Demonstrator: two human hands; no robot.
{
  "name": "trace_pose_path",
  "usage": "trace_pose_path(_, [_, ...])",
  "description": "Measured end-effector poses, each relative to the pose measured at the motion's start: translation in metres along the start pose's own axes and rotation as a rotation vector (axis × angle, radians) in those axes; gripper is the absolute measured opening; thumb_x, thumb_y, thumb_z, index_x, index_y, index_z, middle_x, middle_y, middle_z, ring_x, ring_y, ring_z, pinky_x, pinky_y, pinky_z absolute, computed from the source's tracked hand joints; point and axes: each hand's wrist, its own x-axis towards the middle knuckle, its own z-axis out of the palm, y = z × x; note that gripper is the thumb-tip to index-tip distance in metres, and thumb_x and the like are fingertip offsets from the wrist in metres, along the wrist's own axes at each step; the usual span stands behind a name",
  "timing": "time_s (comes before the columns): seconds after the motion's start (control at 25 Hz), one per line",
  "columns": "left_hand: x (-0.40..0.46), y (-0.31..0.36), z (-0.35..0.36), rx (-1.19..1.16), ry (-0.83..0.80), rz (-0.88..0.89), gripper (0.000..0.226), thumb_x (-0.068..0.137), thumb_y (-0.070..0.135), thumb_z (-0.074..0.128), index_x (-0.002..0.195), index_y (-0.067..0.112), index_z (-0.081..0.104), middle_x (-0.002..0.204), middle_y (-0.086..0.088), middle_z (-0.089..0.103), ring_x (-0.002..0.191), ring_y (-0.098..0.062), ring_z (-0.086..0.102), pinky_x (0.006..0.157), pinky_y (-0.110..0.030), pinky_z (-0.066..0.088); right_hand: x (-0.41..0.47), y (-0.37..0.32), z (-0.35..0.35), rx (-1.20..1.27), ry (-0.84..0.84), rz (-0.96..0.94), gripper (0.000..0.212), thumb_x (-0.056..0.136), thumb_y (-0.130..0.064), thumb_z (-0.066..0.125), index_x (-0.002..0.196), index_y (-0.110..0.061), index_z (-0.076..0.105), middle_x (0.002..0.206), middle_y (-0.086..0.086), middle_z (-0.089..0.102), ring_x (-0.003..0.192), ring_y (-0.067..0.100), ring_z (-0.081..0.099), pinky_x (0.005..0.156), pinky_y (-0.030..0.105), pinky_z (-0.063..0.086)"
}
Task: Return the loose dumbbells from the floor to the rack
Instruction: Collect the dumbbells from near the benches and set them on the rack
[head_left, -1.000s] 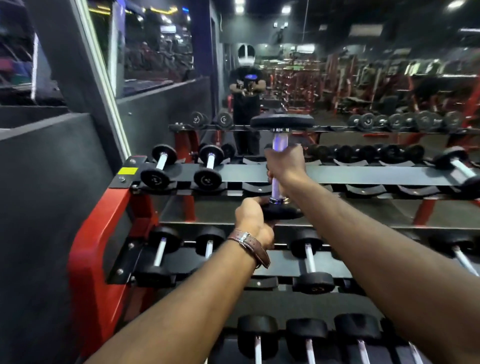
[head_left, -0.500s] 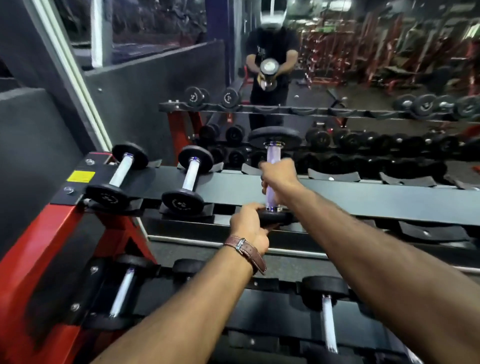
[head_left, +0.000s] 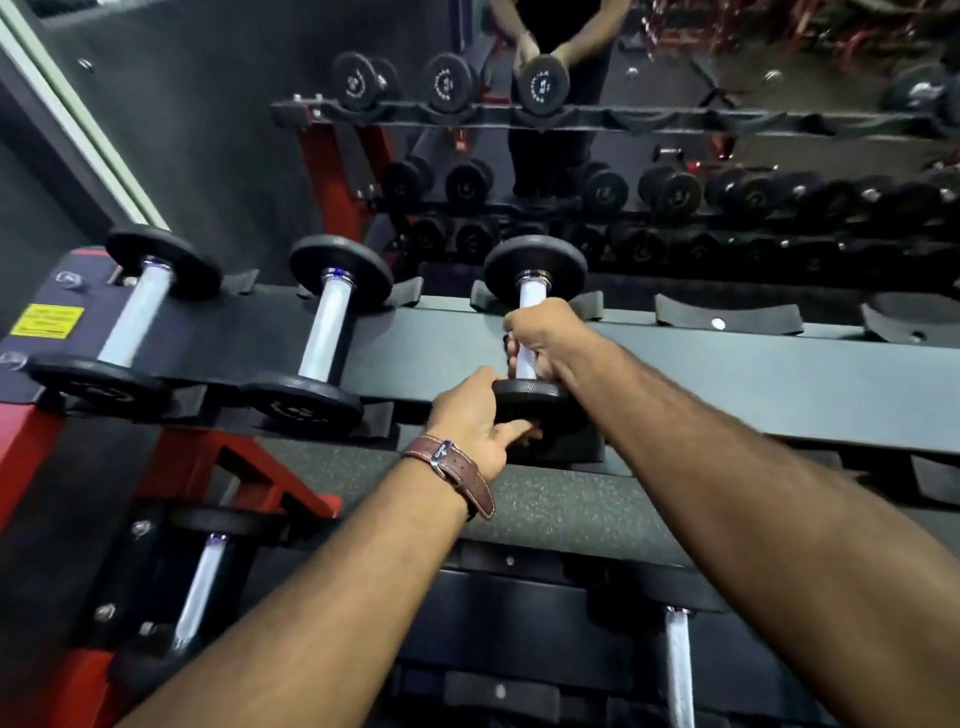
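Black round ends and a shiny silver bar make up the dumbbell (head_left: 535, 332) I am holding. My right hand (head_left: 545, 343) is wrapped tight around the bar, fingers curled all the way. My left hand (head_left: 475, 421) is at the near end of the dumbbell, with my thumb and fingers around the black disc there. I wear a brown watch strap (head_left: 457, 475) on that wrist. The dumbbell lies across the top shelf of the rack (head_left: 727, 364), its far end at a black cradle at the back and its near end at a cradle in front. Two more dumbbells (head_left: 324, 332) sit on the same shelf to the left, side by side. Red legs (head_left: 31, 457) hold the rack up. A mirror (head_left: 675, 156) behind shows more weights.
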Motion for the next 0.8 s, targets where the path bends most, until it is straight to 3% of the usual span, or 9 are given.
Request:
trace_pose_path(0.2, [-0.016,0.002,-0.003,-0.027,-0.024,-0.041,0.010,0.092,-0.001,0.047,0.093,-0.002,0.056,0.107,-0.027,0.067,0.102,-0.046,0.068,0.075,-0.058,0.058,-0.003,0.003,0.002,-0.028,0.018,0.026,0.014,0.085,0.001,0.053,0.098,0.000,0.057,0.052,0.012,0.050,0.033,0.018,0.045,0.042,0.028,0.045])
trace_pose_path(0.32, [-0.025,-0.001,-0.004,-0.027,-0.019,-0.069,0.010,0.093,-0.003,0.048,0.088,-0.001,0.057,0.092,-0.023,0.065,0.098,-0.045,0.068,0.071,-0.056,0.058,-0.010,0.007,0.001,-0.045,0.023,0.045,0.009,0.086,0.000,0.055,0.094,-0.001,0.057,0.052,0.011,0.050,0.033,0.019,0.046,0.044,0.028,0.046])
trace_pose_path(0.4, [-0.032,0.000,-0.005,-0.003,-0.027,-0.067,0.010,0.095,0.000,0.049,0.088,-0.001,0.056,0.092,-0.023,0.064,0.104,-0.049,0.066,0.076,-0.060,0.057,-0.022,0.004,0.000,-0.049,-0.009,0.055,0.002,0.090,-0.003,0.057,0.088,-0.003,0.057,0.055,0.009,0.051,0.035,0.018,0.047,0.044,0.026,0.046])
trace_pose_path(0.48, [-0.039,0.001,-0.008,-0.022,-0.060,-0.107,0.014,0.101,0.014,0.050,0.101,0.001,0.051,0.105,-0.026,0.059,0.114,-0.053,0.059,0.090,-0.064,0.051,-0.040,-0.001,-0.008,-0.062,-0.081,0.058,0.014,0.094,-0.011,0.063,0.085,-0.004,0.055,0.064,0.008,0.055,0.045,0.018,0.052,0.042,0.026,0.047])
trace_pose_path(0.56, [-0.048,0.002,-0.017,-0.011,-0.095,-0.151,0.029,0.102,0.035,0.046,0.122,0.014,0.042,0.121,-0.035,0.055,0.116,-0.056,0.057,0.091,-0.065,0.051,-0.061,-0.005,-0.022,-0.183,-0.098,-0.007,0.029,0.088,-0.026,0.073,0.093,-0.004,0.055,0.078,0.009,0.061,0.059,0.020,0.060,0.046,0.027,0.050])
trace_pose_path(0.6, [-0.053,0.003,-0.023,0.099,-0.060,-0.121,0.031,0.101,0.042,0.044,0.121,0.018,0.040,0.118,-0.037,0.058,0.106,-0.054,0.063,0.081,-0.059,0.057,-0.072,-0.005,-0.030,-0.312,-0.031,-0.084,0.038,0.082,-0.034,0.078,0.096,-0.005,0.057,0.080,0.009,0.062,0.065,0.023,0.061,0.051,0.029,0.049])
trace_pose_path(0.68, [-0.068,0.005,-0.033,0.294,0.062,0.047,0.038,0.098,0.042,0.044,0.112,0.007,0.049,0.095,-0.028,0.070,0.075,-0.040,0.072,0.052,-0.036,0.060,-0.104,0.002,-0.044,-0.387,0.185,-0.333,0.041,0.078,-0.040,0.077,0.092,-0.005,0.063,0.077,0.010,0.064,0.073,0.027,0.062,0.063,0.036,0.051])
trace_pose_path(0.72, [-0.076,0.005,-0.035,0.319,0.101,0.176,0.040,0.097,0.040,0.045,0.106,0.003,0.055,0.088,-0.022,0.072,0.066,-0.034,0.071,0.046,-0.029,0.055,-0.125,0.009,-0.049,-0.273,0.252,-0.459,0.037,0.080,-0.038,0.075,0.091,-0.004,0.066,0.079,0.009,0.067,0.077,0.024,0.064,0.073,0.041,0.055])
trace_pose_path(0.8, [-0.094,0.009,-0.039,0.322,0.087,0.435,0.040,0.096,0.041,0.047,0.091,0.005,0.062,0.087,-0.016,0.075,0.073,-0.031,0.073,0.055,-0.027,0.053,-0.174,0.029,-0.059,0.044,0.260,-0.635,0.024,0.085,-0.032,0.073,0.095,-0.011,0.069,0.084,-0.001,0.070,0.080,0.011,0.064,0.088,0.046,0.055])
